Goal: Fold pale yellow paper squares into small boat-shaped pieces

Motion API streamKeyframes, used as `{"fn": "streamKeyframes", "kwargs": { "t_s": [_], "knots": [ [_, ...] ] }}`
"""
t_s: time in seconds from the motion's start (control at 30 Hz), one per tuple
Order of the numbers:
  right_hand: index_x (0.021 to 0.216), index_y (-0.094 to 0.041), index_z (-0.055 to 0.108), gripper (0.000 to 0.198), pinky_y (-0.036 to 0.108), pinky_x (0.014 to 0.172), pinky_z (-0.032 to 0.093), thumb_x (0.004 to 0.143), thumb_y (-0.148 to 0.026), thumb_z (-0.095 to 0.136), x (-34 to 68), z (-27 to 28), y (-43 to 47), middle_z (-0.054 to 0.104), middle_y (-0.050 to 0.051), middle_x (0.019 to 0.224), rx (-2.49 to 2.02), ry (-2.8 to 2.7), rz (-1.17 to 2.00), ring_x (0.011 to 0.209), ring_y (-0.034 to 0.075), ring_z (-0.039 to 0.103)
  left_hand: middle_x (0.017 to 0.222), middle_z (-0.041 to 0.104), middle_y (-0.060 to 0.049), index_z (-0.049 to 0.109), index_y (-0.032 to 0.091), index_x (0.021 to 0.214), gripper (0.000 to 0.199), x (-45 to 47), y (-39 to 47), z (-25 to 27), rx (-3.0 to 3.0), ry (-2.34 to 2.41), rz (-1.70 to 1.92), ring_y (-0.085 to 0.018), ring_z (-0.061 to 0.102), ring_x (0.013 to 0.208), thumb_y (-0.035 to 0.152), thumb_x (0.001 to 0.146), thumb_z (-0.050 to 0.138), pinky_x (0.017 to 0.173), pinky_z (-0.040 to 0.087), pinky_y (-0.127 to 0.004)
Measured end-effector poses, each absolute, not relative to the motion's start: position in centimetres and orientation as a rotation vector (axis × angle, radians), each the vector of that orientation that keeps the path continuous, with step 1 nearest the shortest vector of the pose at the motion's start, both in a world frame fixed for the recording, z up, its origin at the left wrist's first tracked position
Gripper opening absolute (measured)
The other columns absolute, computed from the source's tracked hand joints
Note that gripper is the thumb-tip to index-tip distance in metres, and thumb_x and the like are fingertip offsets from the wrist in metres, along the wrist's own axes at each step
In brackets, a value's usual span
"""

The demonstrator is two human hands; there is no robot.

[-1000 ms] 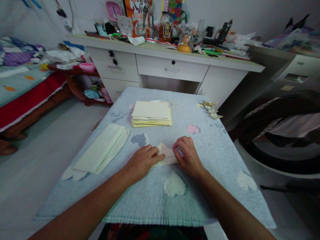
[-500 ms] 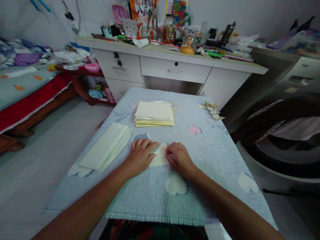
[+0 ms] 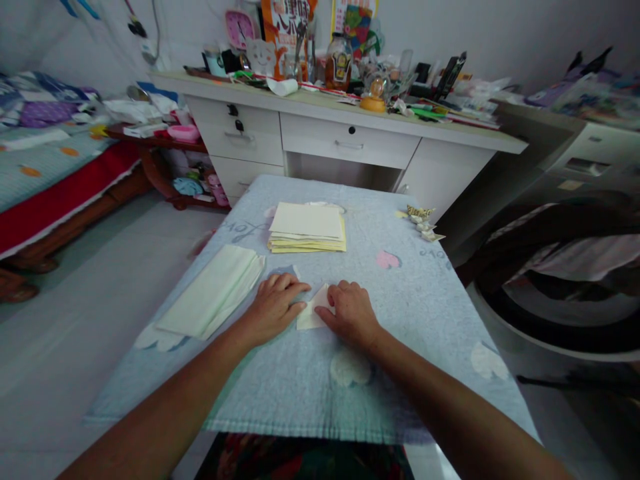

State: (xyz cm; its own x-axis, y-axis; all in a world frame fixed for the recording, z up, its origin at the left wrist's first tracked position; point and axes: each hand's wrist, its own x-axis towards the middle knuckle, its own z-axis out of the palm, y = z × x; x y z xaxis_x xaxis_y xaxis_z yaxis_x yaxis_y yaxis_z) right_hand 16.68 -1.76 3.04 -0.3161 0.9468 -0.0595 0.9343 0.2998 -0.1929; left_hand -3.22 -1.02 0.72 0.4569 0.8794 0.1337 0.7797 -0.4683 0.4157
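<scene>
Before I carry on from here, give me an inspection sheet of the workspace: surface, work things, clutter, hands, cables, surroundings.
Surface: blue cloth with heart patterns.
Work things: small folded paper between the hands; paper stack beyond; folded pale sheets to the left; small folded pieces far right.
Clutter: crowded desk behind, with jar and pink clock.
Hands: left hand spread at the paper's left edge, contact unclear; right hand has fingers on it, grip unclear.
Cables: cord on the wall, upper left.
Surroundings: bed left, washing machine right.

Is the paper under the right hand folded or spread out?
Folded: the small paper has a slanted edge rising to a point beside the right hand.
</scene>
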Motion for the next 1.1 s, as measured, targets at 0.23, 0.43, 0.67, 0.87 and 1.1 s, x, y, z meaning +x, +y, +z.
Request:
{"fn": "streamKeyframes", "kwargs": {
  "t_s": [0.23, 0.43, 0.67, 0.87, 1.1],
  "knots": [
    [0.090, -0.019, 0.060, 0.036, 0.035, 0.073, 0.034, 0.085, -0.054, 0.056, 16.5, 2.5, -2.3, 0.060, 0.010, 0.094, -1.804, -2.429, 0.224, 0.087, 0.025, 0.051, 0.110, 0.054, -0.005, 0.056, 0.028, 0.120, 0.039, -2.9, -1.2, 0.8, 2.433, 1.453, 0.466, -0.025, 0.046, 0.102, 0.039, 0.083, 0.060, 0.088, 0.037, -0.040],
    [0.090, -0.021, 0.059, 0.029, 0.033, 0.074, 0.032, 0.083, -0.048, 0.062, 18.1, 2.3, -2.0, 0.059, 0.008, 0.093, -1.836, -2.387, 0.284, 0.086, 0.023, 0.051, 0.111, 0.054, -0.004, 0.056, 0.031, 0.120, 0.040, -3.0, -1.1, 0.4, 2.420, 1.455, 0.445, -0.025, 0.046, 0.102, 0.036, 0.081, 0.062, 0.087, 0.037, -0.040],
    [0.092, -0.022, 0.059, 0.028, 0.031, 0.073, 0.030, 0.081, -0.048, 0.064, 20.7, 2.2, -1.5, 0.056, 0.006, 0.094, -1.923, -2.345, 0.335, 0.088, 0.023, 0.049, 0.114, 0.053, -0.004, 0.057, 0.031, 0.121, 0.041, -3.1, -1.0, 0.5, 2.395, 1.441, 0.428, -0.026, 0.045, 0.104, 0.037, 0.081, 0.061, 0.088, 0.036, -0.041],
    [0.093, -0.022, 0.058, 0.031, 0.031, 0.073, 0.028, 0.077, -0.047, 0.068, 22.9, 2.1, -1.1, 0.054, 0.006, 0.095, -1.993, -2.275, 0.374, 0.089, 0.023, 0.049, 0.115, 0.053, -0.004, 0.057, 0.030, 0.121, 0.041, -3.3, -0.9, 0.5, 2.363, 1.427, 0.417, -0.026, 0.045, 0.106, 0.035, 0.081, 0.060, 0.090, 0.036, -0.042],
    [0.092, -0.021, 0.059, 0.030, 0.031, 0.072, 0.028, 0.074, -0.043, 0.069, 24.5, 2.1, -0.7, 0.054, 0.006, 0.095, -2.010, -2.241, 0.439, 0.090, 0.024, 0.049, 0.113, 0.053, -0.004, 0.057, 0.030, 0.121, 0.040, -3.4, -0.8, 0.7, 2.362, 1.393, 0.416, -0.025, 0.045, 0.104, 0.034, 0.081, 0.060, 0.091, 0.035, -0.041]
  ]
}}
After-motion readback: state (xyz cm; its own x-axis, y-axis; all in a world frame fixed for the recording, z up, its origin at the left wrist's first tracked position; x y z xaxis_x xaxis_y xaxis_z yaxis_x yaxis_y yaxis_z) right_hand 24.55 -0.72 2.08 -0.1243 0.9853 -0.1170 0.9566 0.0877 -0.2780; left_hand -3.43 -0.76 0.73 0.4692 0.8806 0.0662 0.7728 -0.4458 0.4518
